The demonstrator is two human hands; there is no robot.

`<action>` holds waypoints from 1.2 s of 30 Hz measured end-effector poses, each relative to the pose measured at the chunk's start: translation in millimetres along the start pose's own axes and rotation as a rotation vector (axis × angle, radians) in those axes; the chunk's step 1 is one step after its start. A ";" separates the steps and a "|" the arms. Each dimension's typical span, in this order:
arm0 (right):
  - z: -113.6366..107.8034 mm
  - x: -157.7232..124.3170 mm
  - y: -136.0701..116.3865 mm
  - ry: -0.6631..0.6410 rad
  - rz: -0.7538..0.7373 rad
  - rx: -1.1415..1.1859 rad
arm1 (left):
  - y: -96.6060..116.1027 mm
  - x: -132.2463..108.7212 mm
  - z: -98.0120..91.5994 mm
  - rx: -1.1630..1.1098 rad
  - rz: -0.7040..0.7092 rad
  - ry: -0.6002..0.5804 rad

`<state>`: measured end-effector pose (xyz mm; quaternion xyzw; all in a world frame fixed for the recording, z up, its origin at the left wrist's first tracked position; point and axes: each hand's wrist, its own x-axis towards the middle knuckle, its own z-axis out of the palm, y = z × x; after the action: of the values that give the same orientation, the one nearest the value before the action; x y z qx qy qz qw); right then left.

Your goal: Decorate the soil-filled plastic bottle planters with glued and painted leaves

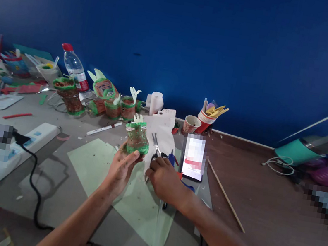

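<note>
My left hand [121, 168] holds up a small craft pot [137, 138] cut from a plastic bottle, with green trim, brown filling and pale leaf shapes on top. My right hand [164, 179] rests on the table just right of it, fingers curled at the black handles of a pair of scissors [155, 146] whose blades point away over a white sheet [164, 133]. A pale green paper sheet [94, 161] lies under both hands.
A phone [193, 161] lies right of the scissors, a thin wooden stick [225, 196] beyond it. Several similar craft pots [69, 96], a water bottle [74, 65], paper cups [191, 124], a marker [104, 128] stand at the back. A power strip [14, 152] with a black cable sits left.
</note>
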<state>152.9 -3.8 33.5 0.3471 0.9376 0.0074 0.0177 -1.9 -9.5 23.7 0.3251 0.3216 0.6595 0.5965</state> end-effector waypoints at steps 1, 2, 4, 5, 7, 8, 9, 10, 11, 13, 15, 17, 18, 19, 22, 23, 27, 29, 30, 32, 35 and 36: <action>0.1 0.4 -0.1 0.000 -0.003 0.001 | -0.6 0.0 -0.5 -0.001 -0.001 -0.007; 0.1 0.7 -0.2 0.002 -0.004 -0.001 | -1.2 0.1 -1.0 -0.002 0.000 -0.014; -0.4 1.0 -0.7 0.005 -0.006 -0.003 | -2.2 0.2 -2.0 0.000 0.003 -0.017; -0.9 0.9 -1.0 0.008 -0.006 -0.001 | -2.5 0.2 -2.3 0.001 0.003 -0.016; -2.5 0.2 -2.0 0.013 -0.004 0.018 | -2.3 0.0 -2.5 0.001 -0.002 -0.011; -3.6 -0.4 -2.6 0.015 0.000 0.037 | -1.8 -0.2 -2.3 0.002 -0.007 -0.009; -4.7 -1.1 -3.2 0.017 0.001 0.057 | -1.2 -0.5 -1.9 0.000 -0.009 -0.006; -5.9 -1.7 -3.8 0.018 0.003 0.076 | -0.4 -0.7 -1.4 -0.002 -0.009 -0.003; -7.0 -2.3 -4.2 0.018 0.004 0.088 | 0.4 -1.0 -0.8 -0.005 -0.008 0.001; -8.7 -2.9 -4.6 0.010 0.004 0.087 | 1.9 -1.3 0.5 -0.007 -0.006 0.011; -9.1 -2.5 -4.4 0.001 0.006 0.065 | 2.7 -1.5 1.3 -0.003 -0.009 0.018; -8.3 -1.1 -4.1 -0.007 0.007 0.037 | 2.5 -1.3 1.3 -0.001 -0.006 0.013; -7.7 -0.3 -4.0 -0.010 0.007 0.026 | 2.0 -1.1 1.0 -0.004 0.000 0.007; -7.0 0.4 -4.1 -0.013 0.006 0.018 | 1.4 -0.8 0.6 -0.008 0.004 0.000; -5.5 1.9 -4.8 -0.019 -0.006 0.004 | -0.3 0.0 -0.7 -0.013 0.006 -0.005; -5.4 2.1 -4.9 -0.022 -0.012 0.001 | -0.5 0.1 -1.0 -0.009 0.004 -0.003; -6.0 1.8 -3.6 -0.026 -0.019 0.005 | 0.9 -0.5 -0.7 0.002 -0.003 0.009; -6.6 1.5 -2.2 -0.022 -0.014 0.023 | 2.0 -0.9 -0.1 0.004 -0.013 0.016; -6.8 1.3 -1.6 -0.020 -0.011 0.031 | 2.3 -1.0 0.1 0.007 -0.017 0.018; -7.2 0.9 -1.4 -0.018 -0.010 0.041 | 2.2 -0.8 0.2 0.014 -0.021 0.019; -6.6 0.5 -3.5 -0.025 -0.020 0.022 | 1.1 -0.1 -0.6 0.013 0.000 0.005; -6.1 0.5 -4.4 -0.028 -0.026 0.011 | 0.7 0.1 -0.9 0.012 0.007 -0.002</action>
<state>149.4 -6.8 39.4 0.3352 0.9417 -0.0028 0.0290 -3.0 -9.6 23.7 0.3305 0.3238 0.6595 0.5925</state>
